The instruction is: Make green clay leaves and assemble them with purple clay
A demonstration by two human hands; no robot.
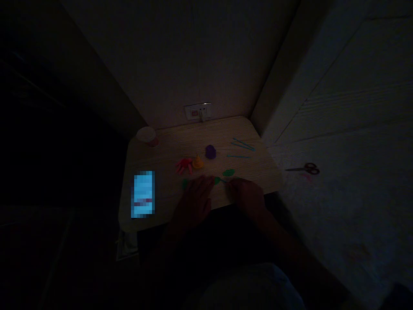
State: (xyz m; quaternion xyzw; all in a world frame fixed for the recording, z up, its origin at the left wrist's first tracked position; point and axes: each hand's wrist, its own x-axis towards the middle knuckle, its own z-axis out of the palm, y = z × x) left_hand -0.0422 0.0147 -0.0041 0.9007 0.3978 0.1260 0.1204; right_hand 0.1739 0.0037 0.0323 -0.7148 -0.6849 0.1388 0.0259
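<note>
the left hand [195, 196] lies open, apparently steadying green clay [217, 180] for the thin tool [223, 181] pinched in the right hand [248, 194].

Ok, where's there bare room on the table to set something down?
Between the phone and the red-and-pink figure, and between the cup and the purple clay lump. It's crowded front and centre, around the left hand, right hand and green leaf shape.

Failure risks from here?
Dim light: the left hand covers part of the green pieces, so the tool in the right hand might slip onto a fingertip. The red piece and orange piece sit close together; a bump could press them into each other.
</note>
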